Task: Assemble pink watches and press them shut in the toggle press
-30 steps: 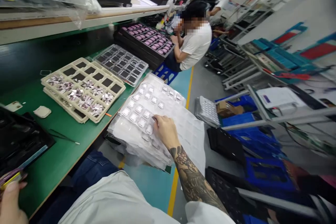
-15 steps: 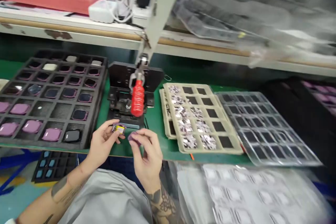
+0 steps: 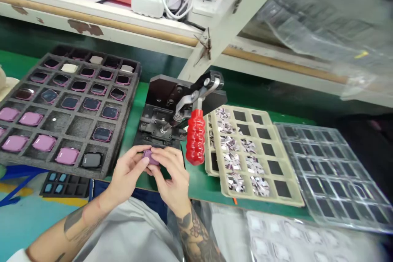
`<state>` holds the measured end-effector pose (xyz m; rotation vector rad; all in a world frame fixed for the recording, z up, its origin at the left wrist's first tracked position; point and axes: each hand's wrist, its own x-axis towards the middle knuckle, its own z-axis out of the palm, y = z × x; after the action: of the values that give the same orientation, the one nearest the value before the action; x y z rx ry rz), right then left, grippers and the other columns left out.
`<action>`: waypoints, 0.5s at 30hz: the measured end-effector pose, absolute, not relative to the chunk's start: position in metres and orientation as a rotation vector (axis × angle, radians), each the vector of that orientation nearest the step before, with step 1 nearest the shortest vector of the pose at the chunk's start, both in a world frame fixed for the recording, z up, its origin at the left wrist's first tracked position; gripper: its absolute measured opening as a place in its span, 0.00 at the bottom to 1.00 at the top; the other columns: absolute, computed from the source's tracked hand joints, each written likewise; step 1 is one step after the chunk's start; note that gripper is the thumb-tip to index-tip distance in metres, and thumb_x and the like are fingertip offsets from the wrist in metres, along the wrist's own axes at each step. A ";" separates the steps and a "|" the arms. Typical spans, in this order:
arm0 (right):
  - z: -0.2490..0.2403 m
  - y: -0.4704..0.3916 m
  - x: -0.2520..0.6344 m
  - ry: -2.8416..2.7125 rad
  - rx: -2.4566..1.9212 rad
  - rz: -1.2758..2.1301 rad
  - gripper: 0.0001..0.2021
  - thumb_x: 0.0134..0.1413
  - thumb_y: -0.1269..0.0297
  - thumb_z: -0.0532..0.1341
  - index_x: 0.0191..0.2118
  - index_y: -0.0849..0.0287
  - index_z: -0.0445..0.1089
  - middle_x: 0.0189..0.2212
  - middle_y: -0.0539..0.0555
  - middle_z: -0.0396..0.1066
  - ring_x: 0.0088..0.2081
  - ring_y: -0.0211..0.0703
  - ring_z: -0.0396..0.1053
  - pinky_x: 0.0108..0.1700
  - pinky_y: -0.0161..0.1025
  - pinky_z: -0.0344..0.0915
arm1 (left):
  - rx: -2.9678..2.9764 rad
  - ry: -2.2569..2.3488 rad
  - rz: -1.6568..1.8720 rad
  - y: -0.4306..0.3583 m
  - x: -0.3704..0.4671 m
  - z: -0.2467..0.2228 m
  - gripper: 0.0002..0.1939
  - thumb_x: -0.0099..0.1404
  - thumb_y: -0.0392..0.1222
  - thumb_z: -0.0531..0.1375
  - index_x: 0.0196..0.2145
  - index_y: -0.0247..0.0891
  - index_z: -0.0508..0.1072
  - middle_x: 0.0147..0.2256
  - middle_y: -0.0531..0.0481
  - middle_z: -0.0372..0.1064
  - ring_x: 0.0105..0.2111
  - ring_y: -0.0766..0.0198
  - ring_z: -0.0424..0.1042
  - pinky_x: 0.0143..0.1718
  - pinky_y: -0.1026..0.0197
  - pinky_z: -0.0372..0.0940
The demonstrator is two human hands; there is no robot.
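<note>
- Brought together since the earlier frame: left hand (image 3: 124, 174) and right hand (image 3: 172, 184), previously holding separate pieces.
- Pinching purple watch case (image 3: 151, 157) between both hands' fingertips, probably for steadiness.
- Just beyond grip, probably for easy reach: black toggle-clamp fixture (image 3: 156, 119).
- Left, foam tray (image 3: 82, 127); right, cream tray (image 3: 272, 188), on green counter (image 3: 196, 189); shelf (image 3: 123, 32) above.

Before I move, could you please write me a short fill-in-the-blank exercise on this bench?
1. The left hand and right hand hold a small case coloured ____.
2. The clamp has a ribbed handle coloured ____.
3. Seen from here, the foam tray lies to the ____ of the clamp.
4. In that tray's nearest row, the black case sits at the ____ end.

Missing words: purple; red; left; right.
</note>
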<state>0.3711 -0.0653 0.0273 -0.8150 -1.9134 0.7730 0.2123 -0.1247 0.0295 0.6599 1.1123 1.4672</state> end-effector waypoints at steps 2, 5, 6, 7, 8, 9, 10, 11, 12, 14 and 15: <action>0.025 -0.066 0.370 -1.815 -0.886 0.868 0.19 0.68 0.67 0.71 0.61 0.47 0.77 0.58 0.59 0.79 0.60 0.55 0.75 0.62 0.59 0.76 | 0.695 1.121 1.474 -0.124 0.212 0.030 0.18 0.76 0.49 0.69 0.56 0.36 0.78 0.47 0.39 0.86 0.41 0.55 0.87 0.45 0.54 0.84; 0.022 -0.067 0.370 -1.656 -0.934 1.073 0.11 0.73 0.60 0.67 0.57 0.50 0.79 0.56 0.60 0.78 0.57 0.54 0.77 0.60 0.55 0.77 | 0.788 1.123 1.447 -0.124 0.209 0.032 0.18 0.78 0.48 0.67 0.60 0.37 0.77 0.49 0.39 0.86 0.41 0.56 0.88 0.47 0.55 0.84; 0.021 -0.066 0.369 -1.628 -0.920 1.131 0.09 0.75 0.59 0.66 0.53 0.51 0.80 0.53 0.60 0.79 0.55 0.52 0.78 0.58 0.52 0.78 | 0.825 1.127 1.426 -0.124 0.208 0.032 0.20 0.78 0.48 0.66 0.61 0.37 0.77 0.51 0.39 0.86 0.41 0.56 0.88 0.46 0.55 0.84; 0.021 -0.066 0.369 -1.609 -0.904 1.170 0.08 0.76 0.57 0.65 0.50 0.52 0.80 0.49 0.59 0.80 0.52 0.51 0.79 0.55 0.50 0.78 | 0.865 1.137 1.399 -0.125 0.207 0.032 0.20 0.79 0.49 0.66 0.62 0.38 0.78 0.53 0.39 0.85 0.40 0.57 0.88 0.46 0.56 0.84; 0.022 -0.066 0.368 -1.593 -0.896 1.190 0.09 0.76 0.56 0.64 0.47 0.53 0.80 0.46 0.58 0.80 0.50 0.50 0.79 0.53 0.48 0.78 | 0.911 1.157 1.376 -0.126 0.206 0.031 0.20 0.79 0.48 0.65 0.62 0.38 0.79 0.53 0.39 0.85 0.39 0.58 0.88 0.45 0.56 0.84; 0.023 -0.066 0.366 -1.573 -0.900 1.191 0.11 0.76 0.54 0.64 0.45 0.54 0.80 0.44 0.58 0.80 0.48 0.49 0.79 0.51 0.47 0.78 | 0.962 1.186 1.366 -0.127 0.206 0.030 0.18 0.79 0.48 0.65 0.61 0.38 0.81 0.52 0.40 0.86 0.37 0.58 0.88 0.44 0.58 0.84; 0.024 -0.066 0.365 -1.554 -0.910 1.179 0.12 0.76 0.53 0.63 0.44 0.54 0.80 0.43 0.57 0.79 0.46 0.48 0.79 0.49 0.46 0.78 | 1.020 1.222 1.370 -0.128 0.206 0.028 0.17 0.79 0.47 0.65 0.59 0.38 0.83 0.50 0.42 0.87 0.36 0.59 0.88 0.43 0.59 0.83; 0.025 -0.066 0.364 -1.539 -0.919 1.164 0.13 0.77 0.53 0.63 0.44 0.54 0.80 0.42 0.57 0.79 0.45 0.48 0.79 0.48 0.45 0.78 | 1.083 1.261 1.386 -0.129 0.207 0.026 0.16 0.79 0.46 0.65 0.58 0.39 0.84 0.48 0.43 0.87 0.36 0.59 0.88 0.42 0.60 0.83; 0.027 -0.067 0.363 -1.533 -0.923 1.152 0.13 0.77 0.52 0.62 0.44 0.54 0.79 0.41 0.57 0.78 0.44 0.48 0.78 0.47 0.45 0.77 | 1.146 1.304 1.410 -0.130 0.207 0.024 0.15 0.79 0.45 0.66 0.58 0.39 0.84 0.46 0.44 0.87 0.36 0.59 0.87 0.43 0.60 0.82; 0.029 -0.067 0.363 -1.551 -0.922 1.128 0.14 0.78 0.53 0.61 0.44 0.54 0.79 0.41 0.57 0.78 0.43 0.47 0.78 0.46 0.45 0.76 | 1.244 1.378 1.458 -0.132 0.209 0.019 0.15 0.78 0.43 0.66 0.58 0.39 0.85 0.44 0.44 0.88 0.37 0.58 0.87 0.45 0.60 0.82; 0.029 -0.067 0.364 -1.578 -0.927 1.113 0.13 0.78 0.54 0.61 0.44 0.55 0.79 0.41 0.57 0.79 0.43 0.48 0.78 0.47 0.45 0.76 | 1.261 1.398 1.465 -0.133 0.209 0.017 0.15 0.79 0.43 0.65 0.58 0.39 0.85 0.44 0.44 0.88 0.37 0.57 0.87 0.46 0.59 0.81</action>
<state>0.3641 -0.0672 0.0289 -0.9269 -1.5784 1.1128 0.2095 -0.1328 0.0168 1.2612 1.3979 1.4654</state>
